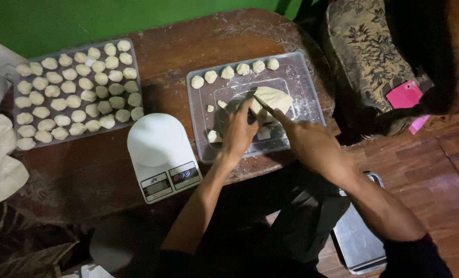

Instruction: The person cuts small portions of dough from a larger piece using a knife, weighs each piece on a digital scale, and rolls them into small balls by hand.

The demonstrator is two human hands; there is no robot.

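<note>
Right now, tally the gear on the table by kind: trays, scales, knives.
Trays: 2
Scale: 1
Knife: 1
Total: 4

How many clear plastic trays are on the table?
2. One tray, on the left beside the white kitchen scale, is filled with rows of small dough balls. The other tray, on the right, holds the big dough lump under both hands.
</note>
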